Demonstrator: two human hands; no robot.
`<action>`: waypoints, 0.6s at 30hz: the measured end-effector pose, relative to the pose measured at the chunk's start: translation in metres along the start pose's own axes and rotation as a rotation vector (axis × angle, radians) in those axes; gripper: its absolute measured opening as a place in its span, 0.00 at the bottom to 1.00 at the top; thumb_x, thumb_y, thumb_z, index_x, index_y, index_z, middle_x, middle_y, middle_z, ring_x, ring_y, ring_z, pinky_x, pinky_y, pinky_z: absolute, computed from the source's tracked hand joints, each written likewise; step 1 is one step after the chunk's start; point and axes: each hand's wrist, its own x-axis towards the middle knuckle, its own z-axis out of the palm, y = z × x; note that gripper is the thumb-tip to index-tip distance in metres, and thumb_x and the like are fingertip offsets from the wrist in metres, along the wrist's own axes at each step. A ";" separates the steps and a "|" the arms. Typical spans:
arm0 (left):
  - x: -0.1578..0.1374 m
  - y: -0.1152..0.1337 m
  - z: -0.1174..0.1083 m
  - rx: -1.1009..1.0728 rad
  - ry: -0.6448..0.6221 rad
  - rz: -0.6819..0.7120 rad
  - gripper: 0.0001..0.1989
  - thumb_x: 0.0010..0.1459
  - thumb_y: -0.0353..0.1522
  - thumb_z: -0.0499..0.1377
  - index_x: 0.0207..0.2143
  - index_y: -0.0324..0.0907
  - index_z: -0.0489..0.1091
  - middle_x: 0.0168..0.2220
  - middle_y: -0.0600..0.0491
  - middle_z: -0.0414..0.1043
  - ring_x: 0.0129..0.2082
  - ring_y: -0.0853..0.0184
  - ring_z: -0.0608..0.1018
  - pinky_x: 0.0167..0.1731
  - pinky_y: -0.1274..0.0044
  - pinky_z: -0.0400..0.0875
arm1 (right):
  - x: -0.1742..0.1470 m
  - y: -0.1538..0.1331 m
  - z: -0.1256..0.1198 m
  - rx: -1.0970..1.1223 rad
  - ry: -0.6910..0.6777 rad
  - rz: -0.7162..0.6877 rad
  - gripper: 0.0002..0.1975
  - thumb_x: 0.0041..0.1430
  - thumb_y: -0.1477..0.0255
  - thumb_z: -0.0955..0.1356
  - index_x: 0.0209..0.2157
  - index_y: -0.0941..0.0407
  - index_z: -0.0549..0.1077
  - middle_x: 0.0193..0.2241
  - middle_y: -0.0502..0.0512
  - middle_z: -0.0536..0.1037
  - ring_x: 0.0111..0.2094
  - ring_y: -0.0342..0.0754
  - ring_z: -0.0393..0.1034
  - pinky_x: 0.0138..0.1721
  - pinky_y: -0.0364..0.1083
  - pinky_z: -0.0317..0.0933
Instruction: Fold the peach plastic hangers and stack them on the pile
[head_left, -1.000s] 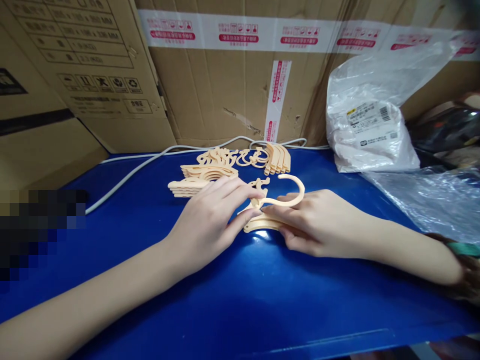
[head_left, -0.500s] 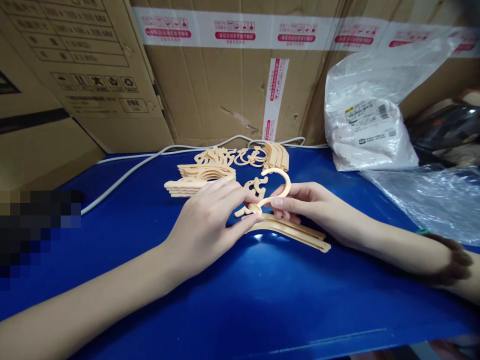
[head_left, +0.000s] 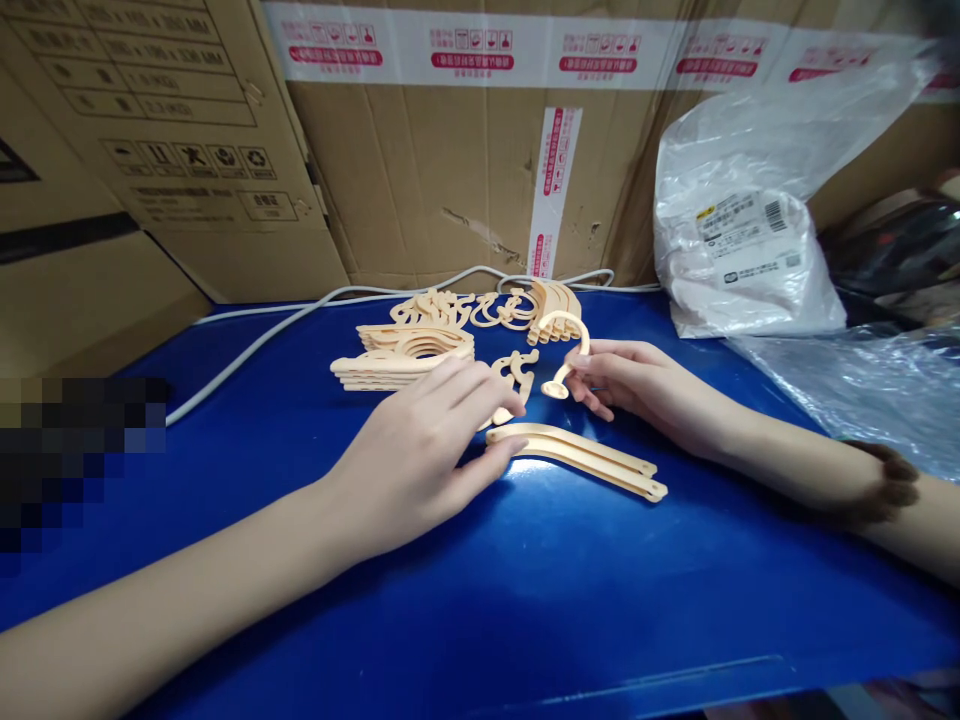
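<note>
My right hand (head_left: 626, 375) pinches a cream plastic hanger hook (head_left: 581, 333) by its stem; the round base of the hook points down to the left. With thumb and fingers apart, my left hand (head_left: 431, 435) holds nothing I can see. It is beside the left end of a pair of curved hanger arms (head_left: 585, 460) lying on the blue tabletop (head_left: 525, 600); whether the thumb touches them I cannot tell. Behind the left fingertips are a few loose hooks (head_left: 517, 372), partly hidden.
Stacked hanger arms (head_left: 386, 370) lie behind my left hand. Farther back are a pile of hooks (head_left: 431, 308) and more curved arms (head_left: 555, 300). A white cable (head_left: 262, 345) runs along cardboard boxes (head_left: 435, 180). At the right stands a white plastic bag (head_left: 750, 230).
The left fingers have let go of the hook's round base. My right hand has carried the hook to the right and turned it, uncovering the left end of the hanger arms.
</note>
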 end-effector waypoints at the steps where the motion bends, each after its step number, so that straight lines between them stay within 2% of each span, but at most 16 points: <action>1: -0.001 0.001 0.000 0.002 -0.024 0.019 0.06 0.67 0.33 0.54 0.40 0.39 0.68 0.43 0.50 0.72 0.46 0.64 0.71 0.48 0.71 0.65 | 0.000 0.000 0.000 -0.006 -0.011 0.004 0.11 0.60 0.66 0.67 0.28 0.58 0.70 0.26 0.50 0.71 0.24 0.40 0.61 0.26 0.42 0.56; 4: -0.002 0.001 0.002 -0.005 -0.092 0.048 0.07 0.67 0.33 0.54 0.36 0.40 0.68 0.48 0.49 0.70 0.50 0.63 0.69 0.51 0.70 0.63 | -0.001 0.000 0.000 -0.041 -0.062 -0.011 0.12 0.61 0.65 0.67 0.27 0.58 0.70 0.25 0.49 0.71 0.25 0.40 0.62 0.27 0.42 0.57; 8: -0.002 -0.001 0.005 -0.017 -0.146 0.037 0.07 0.66 0.33 0.53 0.36 0.41 0.67 0.49 0.49 0.68 0.52 0.62 0.68 0.51 0.70 0.63 | -0.002 -0.001 0.000 -0.059 -0.090 -0.015 0.11 0.58 0.66 0.69 0.26 0.58 0.70 0.25 0.49 0.71 0.24 0.39 0.62 0.27 0.42 0.56; 18: -0.002 -0.002 0.005 -0.076 -0.252 -0.049 0.09 0.68 0.35 0.50 0.37 0.41 0.65 0.46 0.49 0.67 0.48 0.62 0.69 0.46 0.70 0.66 | -0.001 0.000 -0.002 -0.094 -0.138 -0.044 0.12 0.62 0.65 0.67 0.27 0.58 0.71 0.25 0.49 0.71 0.26 0.40 0.62 0.29 0.42 0.57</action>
